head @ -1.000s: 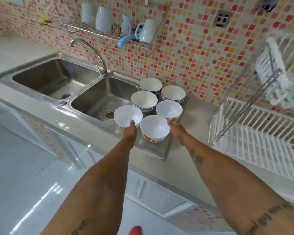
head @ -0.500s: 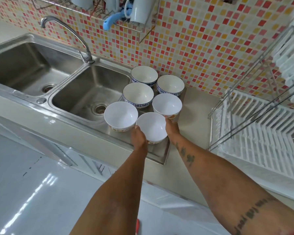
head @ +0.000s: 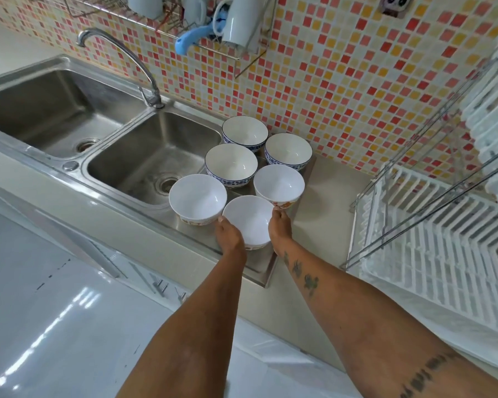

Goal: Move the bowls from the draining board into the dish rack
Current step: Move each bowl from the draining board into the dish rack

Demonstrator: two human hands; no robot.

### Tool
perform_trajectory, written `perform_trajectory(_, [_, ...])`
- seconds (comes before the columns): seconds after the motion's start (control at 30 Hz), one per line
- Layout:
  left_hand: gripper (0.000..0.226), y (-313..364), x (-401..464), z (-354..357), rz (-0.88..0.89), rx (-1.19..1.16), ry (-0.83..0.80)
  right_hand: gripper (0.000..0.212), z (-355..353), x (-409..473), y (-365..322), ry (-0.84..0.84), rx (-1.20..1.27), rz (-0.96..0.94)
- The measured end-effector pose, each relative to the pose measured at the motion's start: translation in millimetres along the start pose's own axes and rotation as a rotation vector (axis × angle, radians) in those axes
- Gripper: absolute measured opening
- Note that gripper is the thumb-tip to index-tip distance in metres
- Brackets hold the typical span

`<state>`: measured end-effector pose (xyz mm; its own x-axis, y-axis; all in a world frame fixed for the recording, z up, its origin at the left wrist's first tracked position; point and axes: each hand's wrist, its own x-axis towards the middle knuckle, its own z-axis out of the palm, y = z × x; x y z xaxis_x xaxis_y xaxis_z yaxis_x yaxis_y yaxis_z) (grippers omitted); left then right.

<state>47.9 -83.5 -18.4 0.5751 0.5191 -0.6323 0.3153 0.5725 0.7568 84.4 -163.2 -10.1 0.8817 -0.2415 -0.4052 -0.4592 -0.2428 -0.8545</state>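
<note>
Several white bowls stand upright on the steel draining board point(head: 266, 264) right of the sink. The nearest bowl point(head: 249, 218) is gripped on both sides: my left hand point(head: 229, 235) on its left rim, my right hand point(head: 279, 232) on its right rim. Beside it are a white bowl at the left point(head: 197, 196) and one at the right point(head: 279, 182), both with orange patterns. Three blue-patterned bowls point(head: 231, 165) point(head: 245, 132) point(head: 288, 150) sit behind them. The white dish rack point(head: 431, 254) stands at the right, its slots bare.
A double steel sink point(head: 153, 156) with a curved tap point(head: 153, 93) lies to the left. A wall shelf point(head: 207, 44) above holds white mugs and a blue brush. The rack's upper tier point(head: 489, 110) hangs at the far right. Bare beige counter point(head: 325, 214) separates board and rack.
My left hand left the left white bowl's rim and moved right. Both hands have closed around the nearest bowl. The camera has come closer.
</note>
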Motion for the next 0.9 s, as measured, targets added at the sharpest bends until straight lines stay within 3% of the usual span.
perform_trajectory(0.17, [0.048, 13, -21, 6, 0.006, -0.115, -0.016, 0.044, -6, -11, -20, 0.036, 0.088, -0.034])
perform_trajectory(0.33, [0.042, 63, -51, 19, 0.074, -0.264, -0.062, 0.040, -22, -33, -74, 0.068, 0.149, -0.198])
perform_trajectory(0.53, [0.025, 170, -137, 62, 0.225, -0.294, -0.406, 0.043, -85, -70, -190, 0.125, 0.299, -0.477])
perform_trajectory(0.63, [0.022, 213, -193, 85, 0.318, -0.384, -0.586, 0.031, -133, -93, -248, 0.162, 0.364, -0.681])
perform_trajectory(0.8, [0.033, 224, -273, 123, 0.377, -0.332, -0.982, 0.024, -227, -134, -284, 0.371, 0.476, -0.875])
perform_trajectory(0.9, [0.038, 209, -320, 148, 0.322, -0.229, -1.089, 0.027, -285, -146, -279, 0.516, 0.537, -0.932])
